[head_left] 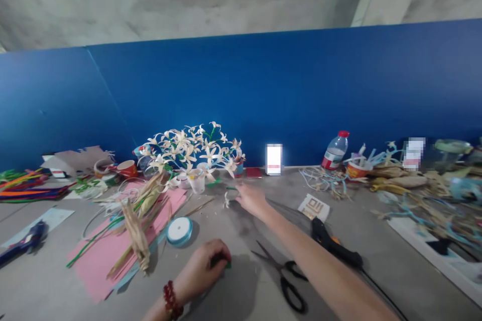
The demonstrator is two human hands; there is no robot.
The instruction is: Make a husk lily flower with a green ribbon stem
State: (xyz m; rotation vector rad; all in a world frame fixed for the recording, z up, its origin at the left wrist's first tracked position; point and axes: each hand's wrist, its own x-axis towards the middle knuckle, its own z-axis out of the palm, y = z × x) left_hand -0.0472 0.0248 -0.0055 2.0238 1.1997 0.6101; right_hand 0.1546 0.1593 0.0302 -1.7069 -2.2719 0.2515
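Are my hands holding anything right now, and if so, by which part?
Your left hand pinches something small and green at the fingertips; which part can't be told. Your right hand is at a small white flower, grip unclear.

Your left hand [210, 263] is curling its fingers toward the thumb low over the table's near edge, a beaded bracelet [171, 300] circling its wrist, while your bare right forearm [305, 256] is slanting inward, its hand [250, 199] stretching toward the table's far edge.
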